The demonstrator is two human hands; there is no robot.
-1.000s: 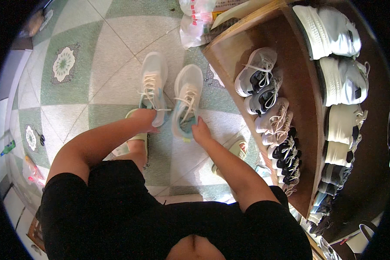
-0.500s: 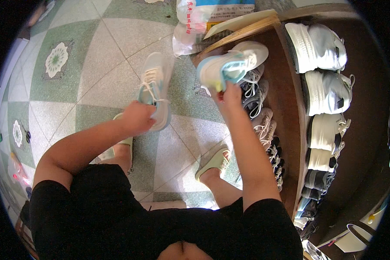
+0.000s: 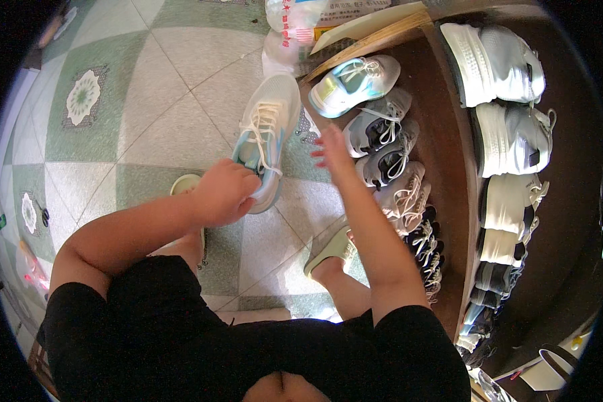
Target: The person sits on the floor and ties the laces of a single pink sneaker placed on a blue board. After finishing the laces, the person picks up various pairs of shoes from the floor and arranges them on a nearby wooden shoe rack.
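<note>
My left hand (image 3: 228,193) grips a white and light-blue sneaker (image 3: 269,141) by its heel opening, holding it above the floor with the toe pointing away from me. Cream laces hang loose over that shoe. A matching sneaker (image 3: 356,84) lies at the far end of the lower shelf (image 3: 442,241), its toe toward the right. My right hand (image 3: 331,151) is empty, fingers apart, just nearer to me than that sneaker. Beside the hand sits a grey sneaker (image 3: 380,120) with white laces, then a darker grey one (image 3: 390,157).
Nearer along the lower shelf stand pinkish sneakers (image 3: 407,197) and several black ones. The upper shelf board holds a row of white, grey and cream shoes (image 3: 506,137). Plastic bags (image 3: 291,47) lie beyond the shelf's far end. My green slippers (image 3: 328,253) are on the tiled floor (image 3: 161,120).
My right hand has let go of its sneaker, now at the shelf's far end, and drawn back toward me. My left hand has moved right with the other sneaker.
</note>
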